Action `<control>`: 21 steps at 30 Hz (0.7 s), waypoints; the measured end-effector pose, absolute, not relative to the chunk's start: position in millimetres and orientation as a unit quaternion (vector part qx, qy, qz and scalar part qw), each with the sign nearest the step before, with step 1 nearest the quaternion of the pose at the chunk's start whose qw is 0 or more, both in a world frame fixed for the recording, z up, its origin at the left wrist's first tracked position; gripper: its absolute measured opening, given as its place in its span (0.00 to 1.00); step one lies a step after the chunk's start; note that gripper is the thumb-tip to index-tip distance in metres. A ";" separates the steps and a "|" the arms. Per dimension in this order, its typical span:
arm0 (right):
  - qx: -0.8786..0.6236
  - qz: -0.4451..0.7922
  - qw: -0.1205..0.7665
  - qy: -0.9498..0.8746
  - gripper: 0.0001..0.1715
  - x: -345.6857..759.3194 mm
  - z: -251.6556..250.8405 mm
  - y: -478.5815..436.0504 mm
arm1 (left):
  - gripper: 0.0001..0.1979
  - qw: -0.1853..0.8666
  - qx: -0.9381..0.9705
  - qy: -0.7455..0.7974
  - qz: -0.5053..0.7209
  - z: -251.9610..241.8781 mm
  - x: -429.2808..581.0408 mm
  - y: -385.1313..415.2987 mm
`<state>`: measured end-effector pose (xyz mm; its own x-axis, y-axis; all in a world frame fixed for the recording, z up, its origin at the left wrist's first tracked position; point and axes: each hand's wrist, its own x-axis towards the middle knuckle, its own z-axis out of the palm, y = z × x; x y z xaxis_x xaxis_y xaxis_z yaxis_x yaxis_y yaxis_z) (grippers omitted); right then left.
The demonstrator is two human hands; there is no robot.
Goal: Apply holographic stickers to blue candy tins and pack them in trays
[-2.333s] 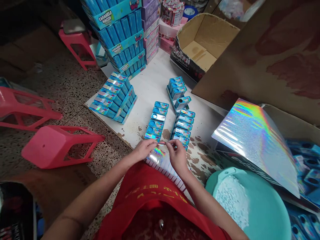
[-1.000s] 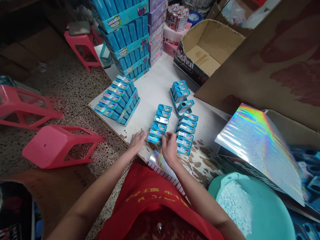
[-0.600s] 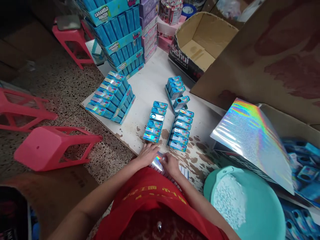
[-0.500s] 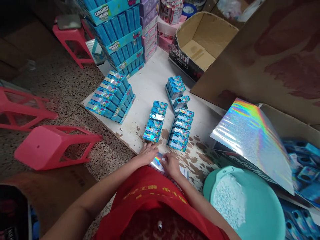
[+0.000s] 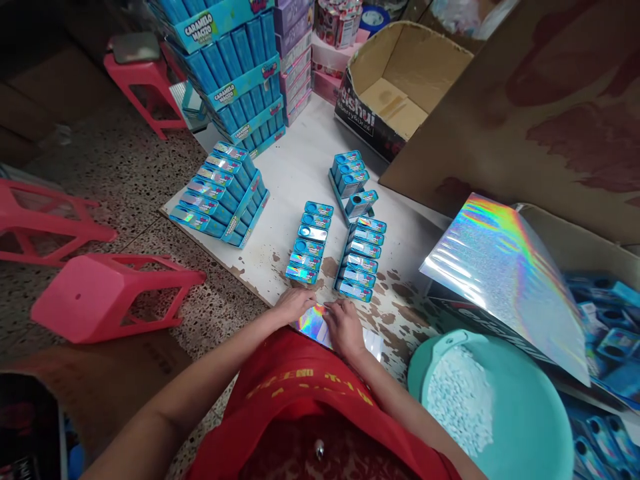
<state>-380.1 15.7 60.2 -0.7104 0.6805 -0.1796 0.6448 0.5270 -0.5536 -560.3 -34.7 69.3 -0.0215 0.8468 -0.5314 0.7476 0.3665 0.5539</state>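
Observation:
Close to my apron at the table's near edge lies a shiny holographic sticker sheet [image 5: 311, 324] with rainbow glare. My left hand [image 5: 294, 305] has its fingers drawn together at the sheet's far edge. Bent fingers of my right hand [image 5: 345, 327] pinch that edge a little to the right, and the palm covers part of the sheet. More of the sheet shows right of my right wrist. Just beyond my hands stand a row of blue candy boxes [image 5: 306, 248] and a second row of blue boxes [image 5: 361, 261], several with shiny stickers on top.
A tray of blue boxes [image 5: 356, 181] stands farther back. Stacked display boxes [image 5: 225, 93] rise at the back left. To the right are a teal basin [image 5: 530, 413] with white pellets, a large holographic sheet [image 5: 500, 280] and an open carton [image 5: 360, 117]. Red stools [image 5: 80, 293] stand left.
My right hand has shifted slightly up, so its fingers meet the sheet's far edge near my left fingers. My left fingers have drawn in from the row of boxes onto the sheet.

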 end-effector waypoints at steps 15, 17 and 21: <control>-0.323 0.304 0.055 -0.895 0.09 -377.3 80.3 9.5 | 0.13 0.402 0.501 0.763 0.062 58.2 -549.1 -26.1; -0.350 0.351 0.071 -0.866 0.10 -379.9 95.7 12.6 | 0.14 0.380 0.503 0.772 0.086 62.1 -546.0 -30.4; -0.408 0.458 0.112 -0.782 0.09 -383.2 123.4 21.2 | 0.17 0.384 0.485 0.729 0.293 80.3 -538.5 -47.2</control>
